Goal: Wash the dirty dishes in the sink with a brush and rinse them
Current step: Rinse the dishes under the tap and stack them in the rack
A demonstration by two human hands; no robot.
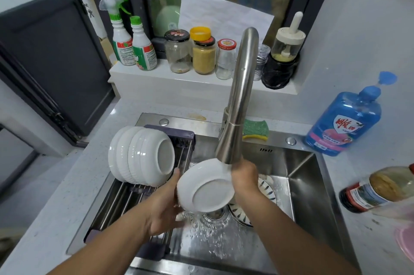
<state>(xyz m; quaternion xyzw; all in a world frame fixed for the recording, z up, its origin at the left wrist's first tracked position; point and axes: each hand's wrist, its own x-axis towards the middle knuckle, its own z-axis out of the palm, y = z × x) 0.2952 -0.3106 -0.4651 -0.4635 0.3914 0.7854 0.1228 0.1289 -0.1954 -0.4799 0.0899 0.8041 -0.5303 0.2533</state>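
White glaze, wet. Head view, the only one.

- The shallow white ceramic dish [209, 189] is held tilted above the stainless steel sink [309, 185], foot ring toward the camera, just under the head of the brushed steel faucet [240, 95]. Water falls from its lower edge and splashes around the drain.
- The left hand [164, 209] grips the left rim, thumb on the near edge, fingers partly blurred below it. The right hand [245, 177] is wrapped round the right rim. Its fingers are hidden behind the dish.
- A blue-patterned round plate [266, 187] lies in the basin below the right hand, not yet washed by the look of it.
- Four white ribbed bowls [141, 156] stand on edge in the dark roll-up draining rack [125, 198] across the sink's left side, close to the left hand's thumb.
- A green and yellow sponge [255, 130] sits on the rear ledge and a blue detergent bottle [345, 122] on the pale speckled surface [56, 196] at right. No brush is visible.

Judgement: rinse step, with the rack next.

Risks:
- Wet glaze and any soap film could let the dish slip, and it would fall onto the patterned plate and chip both.
- Swinging left, the rim could knock the nearest bowl and tip the row.
- Spray off the tilted face may wet the surface.
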